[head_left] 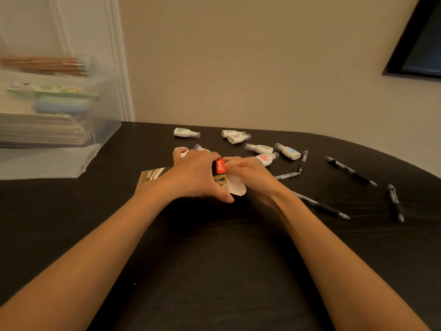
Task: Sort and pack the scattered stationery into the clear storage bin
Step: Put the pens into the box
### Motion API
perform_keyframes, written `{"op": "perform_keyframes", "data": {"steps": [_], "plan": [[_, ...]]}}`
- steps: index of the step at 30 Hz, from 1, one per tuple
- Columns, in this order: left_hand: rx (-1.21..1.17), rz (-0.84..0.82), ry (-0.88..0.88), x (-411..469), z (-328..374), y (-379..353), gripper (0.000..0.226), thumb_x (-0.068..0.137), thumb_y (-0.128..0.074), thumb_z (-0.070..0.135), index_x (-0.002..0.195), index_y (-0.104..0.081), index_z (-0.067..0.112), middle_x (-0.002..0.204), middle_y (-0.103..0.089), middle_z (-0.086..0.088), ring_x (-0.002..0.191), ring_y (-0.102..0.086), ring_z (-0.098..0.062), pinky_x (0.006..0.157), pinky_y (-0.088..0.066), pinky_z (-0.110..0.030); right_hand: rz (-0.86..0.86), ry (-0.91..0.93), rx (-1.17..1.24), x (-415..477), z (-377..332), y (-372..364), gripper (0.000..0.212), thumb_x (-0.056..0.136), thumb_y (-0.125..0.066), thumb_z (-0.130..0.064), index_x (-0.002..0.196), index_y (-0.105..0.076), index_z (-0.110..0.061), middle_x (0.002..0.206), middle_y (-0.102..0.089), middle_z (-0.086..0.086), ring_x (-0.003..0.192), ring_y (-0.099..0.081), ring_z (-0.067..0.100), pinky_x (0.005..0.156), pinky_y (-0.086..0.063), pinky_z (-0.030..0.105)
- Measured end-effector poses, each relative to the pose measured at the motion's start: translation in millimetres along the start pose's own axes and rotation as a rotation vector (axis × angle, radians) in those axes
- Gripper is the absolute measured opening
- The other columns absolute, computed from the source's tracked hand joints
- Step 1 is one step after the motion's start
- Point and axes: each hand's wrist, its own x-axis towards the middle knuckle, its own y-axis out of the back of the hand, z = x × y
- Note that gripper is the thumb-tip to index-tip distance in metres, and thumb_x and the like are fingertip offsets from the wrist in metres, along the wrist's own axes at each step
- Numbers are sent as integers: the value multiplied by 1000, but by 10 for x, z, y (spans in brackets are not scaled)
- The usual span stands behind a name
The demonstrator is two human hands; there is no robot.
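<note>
A gold-and-black cardboard pen box (150,179) with a red label lies on the black table (214,271) in the middle. My left hand (198,175) grips the box over its open end. My right hand (248,175) pinches the box's white end flap (235,185) by the red label. Several black pens (349,170) lie scattered to the right. Several small white correction tapes (186,133) lie behind my hands. The clear storage bin (102,130) stands at the left, holding pencils, a colourful pack and stacked white paper.
A pale wall runs behind the table, with a white door frame (119,68) at the left. A dark window (420,48) shows at the upper right. The table's edge curves away at the right.
</note>
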Motion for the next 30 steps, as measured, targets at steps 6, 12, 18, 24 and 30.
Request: {"op": "perform_keyframes", "data": {"steps": [6,12,18,24,30], "plan": [[70,0,36,87,16,-47,91,65,-69,64,139,-34,26,138,-44,0,133,-33,-22,112,-9,-43,412,42,-395,60,194,493,24,88,-54,-6,100,-71,-18,114,-64,-2,97,-56,9,89,-45,27],[166,11,63,107,-13,-87,95,68,-67,64,144,-27,22,144,-37,-2,136,-28,-24,114,-7,-45,160,62,-985,46,323,615,25,85,-60,-11,107,-71,-15,125,-56,3,117,-46,19,92,-40,30],[167,19,66,86,-20,-104,95,69,-66,64,144,-26,21,145,-36,-3,137,-28,-24,114,-6,-44,50,33,-1077,65,351,669,28,82,-63,-14,108,-70,-22,122,-55,3,109,-49,19,89,-41,28],[185,34,62,42,-27,-126,95,70,-66,64,144,-26,22,147,-34,-3,138,-25,-24,114,-4,-44,55,134,-1185,-25,290,606,16,89,-57,-17,104,-63,-21,115,-56,4,113,-45,20,93,-41,32],[191,86,145,16,-107,-58,98,68,-66,65,144,-26,19,142,-39,-4,134,-31,-24,113,-9,-43,7,372,-1099,-49,197,135,30,96,-49,-19,124,-57,-20,116,-61,3,109,-52,20,91,-38,29]]}}
